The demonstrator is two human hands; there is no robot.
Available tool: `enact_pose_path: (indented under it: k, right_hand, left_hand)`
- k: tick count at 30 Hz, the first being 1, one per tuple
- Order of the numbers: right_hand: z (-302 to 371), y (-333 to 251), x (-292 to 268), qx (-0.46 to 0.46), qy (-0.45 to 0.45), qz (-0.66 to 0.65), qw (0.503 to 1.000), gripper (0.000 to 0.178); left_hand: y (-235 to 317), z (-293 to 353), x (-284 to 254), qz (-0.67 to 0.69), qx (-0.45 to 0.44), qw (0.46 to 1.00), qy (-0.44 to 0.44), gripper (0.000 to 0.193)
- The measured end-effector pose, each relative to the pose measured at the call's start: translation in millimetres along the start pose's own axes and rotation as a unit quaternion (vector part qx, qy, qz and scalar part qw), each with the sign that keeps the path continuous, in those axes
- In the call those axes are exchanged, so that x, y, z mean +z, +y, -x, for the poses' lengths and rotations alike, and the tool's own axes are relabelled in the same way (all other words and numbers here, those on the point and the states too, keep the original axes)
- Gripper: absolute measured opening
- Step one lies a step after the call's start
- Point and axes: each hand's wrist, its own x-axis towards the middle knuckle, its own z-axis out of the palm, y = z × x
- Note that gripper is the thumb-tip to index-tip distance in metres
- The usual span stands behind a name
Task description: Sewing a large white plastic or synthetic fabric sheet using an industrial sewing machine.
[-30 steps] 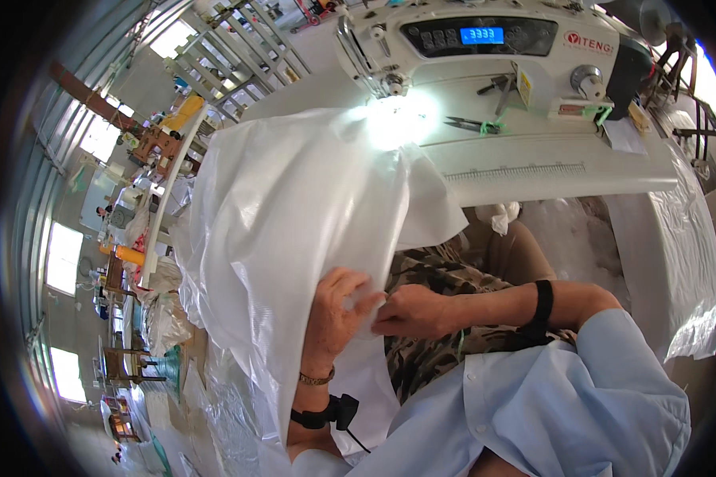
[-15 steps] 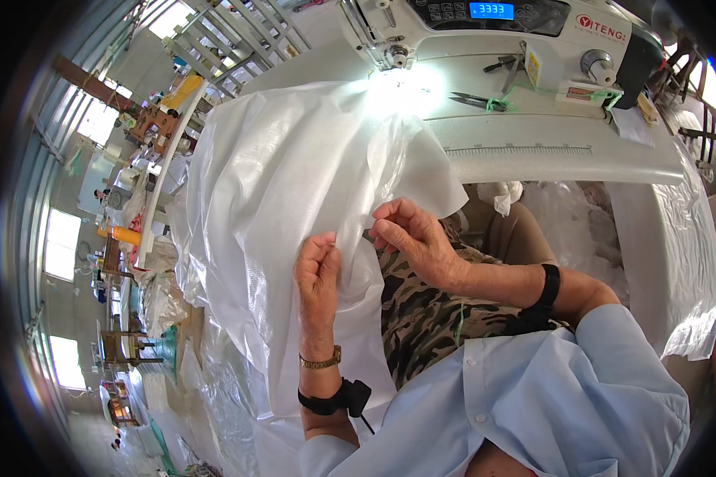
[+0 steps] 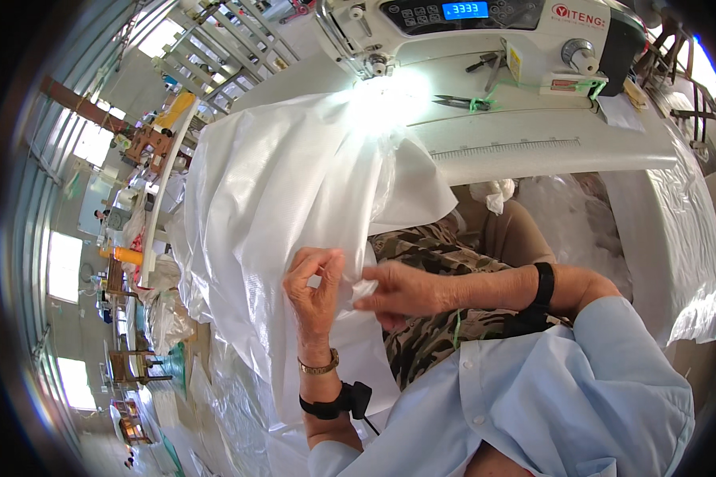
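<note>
A large white, glossy woven plastic sheet point(image 3: 254, 183) drapes from under the head of a sewing machine point(image 3: 469, 20) down over my lap. My left hand point(image 3: 314, 290) is closed in a pinch at the sheet's folded edge, thumb against curled fingers. Just right of it, my right hand point(image 3: 410, 290) grips a small bunched bit of the same sheet between thumb and fingers; motion blurs its fingertips slightly. The two hands are close together but apart. Glare from the machine's lamp hides the needle area and the sheet's far end.
Thread snips point(image 3: 461, 102) with green thread lie on the machine table point(image 3: 533, 155), beside a printed ruler scale. Small dark tools point(image 3: 485, 62) rest behind them. Clear plastic point(image 3: 573, 215) hangs beyond my knee. At the left stand a metal rack point(image 3: 215, 63) and cluttered workbenches.
Both hands have moved nearer to me along the sheet's edge. My right hand has turned and now grips a bunched bit of sheet. The view has shifted slightly.
</note>
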Motion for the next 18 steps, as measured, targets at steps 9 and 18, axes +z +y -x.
enact_pose_path:
  k: [9,18]
  right_hand:
    - [4,14,-18,-0.055,0.032,0.341,0.938,0.025]
    - [-20,22,-33,-0.335,0.126,0.517,0.778,0.018]
  left_hand:
    - [12,-14,20,-0.202,-0.037,0.961,-0.186,0.015]
    - [0,-22,10,-0.126,-0.059,0.985,-0.099,0.010]
